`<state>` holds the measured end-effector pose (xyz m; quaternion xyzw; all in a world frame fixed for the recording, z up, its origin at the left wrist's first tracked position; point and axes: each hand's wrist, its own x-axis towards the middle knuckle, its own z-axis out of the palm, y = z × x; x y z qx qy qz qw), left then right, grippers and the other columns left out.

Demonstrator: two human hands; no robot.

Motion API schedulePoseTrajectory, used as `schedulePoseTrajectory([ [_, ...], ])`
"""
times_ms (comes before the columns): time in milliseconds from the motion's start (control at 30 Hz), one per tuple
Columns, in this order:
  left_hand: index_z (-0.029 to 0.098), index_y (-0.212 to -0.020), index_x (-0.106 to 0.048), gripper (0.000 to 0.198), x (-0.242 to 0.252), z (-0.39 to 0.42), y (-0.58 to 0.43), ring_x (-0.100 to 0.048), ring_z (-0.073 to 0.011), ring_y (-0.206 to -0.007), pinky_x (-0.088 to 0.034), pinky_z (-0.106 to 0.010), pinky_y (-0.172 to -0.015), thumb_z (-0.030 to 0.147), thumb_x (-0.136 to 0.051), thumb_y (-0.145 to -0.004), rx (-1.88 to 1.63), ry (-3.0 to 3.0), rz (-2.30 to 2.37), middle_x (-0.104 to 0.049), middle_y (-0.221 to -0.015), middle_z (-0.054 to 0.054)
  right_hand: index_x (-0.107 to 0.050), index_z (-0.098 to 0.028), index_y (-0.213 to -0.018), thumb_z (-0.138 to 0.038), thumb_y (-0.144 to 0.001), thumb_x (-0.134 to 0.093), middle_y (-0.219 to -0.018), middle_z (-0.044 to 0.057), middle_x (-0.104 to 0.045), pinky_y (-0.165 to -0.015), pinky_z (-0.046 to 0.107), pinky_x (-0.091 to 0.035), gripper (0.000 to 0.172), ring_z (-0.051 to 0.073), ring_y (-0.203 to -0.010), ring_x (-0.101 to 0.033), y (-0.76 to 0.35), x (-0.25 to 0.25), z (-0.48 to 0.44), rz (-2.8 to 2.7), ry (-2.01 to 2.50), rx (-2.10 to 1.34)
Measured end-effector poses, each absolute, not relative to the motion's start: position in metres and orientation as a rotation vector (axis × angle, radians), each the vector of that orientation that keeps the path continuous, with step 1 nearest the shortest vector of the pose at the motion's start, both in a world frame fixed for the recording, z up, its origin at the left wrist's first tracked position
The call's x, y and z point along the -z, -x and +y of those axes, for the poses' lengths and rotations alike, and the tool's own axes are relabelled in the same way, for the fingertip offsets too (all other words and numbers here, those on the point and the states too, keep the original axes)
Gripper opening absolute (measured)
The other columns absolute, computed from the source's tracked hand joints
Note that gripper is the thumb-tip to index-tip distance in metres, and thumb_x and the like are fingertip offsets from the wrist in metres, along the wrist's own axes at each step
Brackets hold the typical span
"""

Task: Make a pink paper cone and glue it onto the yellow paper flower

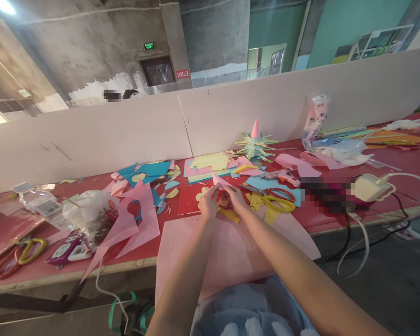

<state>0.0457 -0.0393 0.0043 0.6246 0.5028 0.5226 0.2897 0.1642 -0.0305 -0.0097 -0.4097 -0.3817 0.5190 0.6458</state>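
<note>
A small pink paper cone [217,180] is pinched between my two hands, its tip pointing up and to the left. My left hand [209,201] grips its left side, and my right hand [236,198] closes on its right side. Under them lies a red sheet [187,201] with pale yellow rounded paper pieces beside my left fingers. Close to my right hand rest scissors with red and yellow handles [282,204] and yellow paper scraps [255,201]. A pink glue gun [283,177] lies just behind the scissors. A large pink sheet [182,242] spreads beneath my forearms.
A fringed paper tree with a pink cone top [255,142] stands at the back. Pink cut-offs [143,214], a plastic bag [87,210] and more scissors [21,256] lie left. A white plug [371,188] with cables sits right. A pale partition [143,135] borders the table behind.
</note>
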Motion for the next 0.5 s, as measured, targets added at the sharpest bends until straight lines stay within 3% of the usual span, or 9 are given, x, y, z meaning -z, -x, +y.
schedulePoseTrajectory([
  [167,0.032,-0.105,-0.071,0.026,-0.0061,-0.0398,-0.0458,-0.064,-0.0215,-0.101,-0.048,-0.033,-0.090,0.022,-0.056,-0.087,-1.422,-1.697,1.257,-0.070,-0.110,-0.003,-0.065,-0.019,-0.067,-0.045,-0.064,-0.068,-0.055,0.001,-0.064,-0.050,0.027,-0.044,0.027,0.015,-0.049,-0.057,-0.1657,0.0092,-0.0286,-0.834,0.905,-1.222],
  [500,0.032,-0.104,-0.071,0.024,-0.0062,-0.0413,-0.0470,-0.061,-0.0226,-0.111,-0.045,-0.033,-0.097,0.024,-0.061,-0.084,-1.368,-1.670,1.303,-0.067,-0.118,-0.001,-0.064,-0.020,-0.069,-0.042,-0.065,-0.070,-0.057,-0.001,-0.064,-0.048,0.027,-0.045,0.024,0.015,-0.048,-0.056,-0.1657,0.0104,-0.0271,-0.797,0.816,-1.258],
])
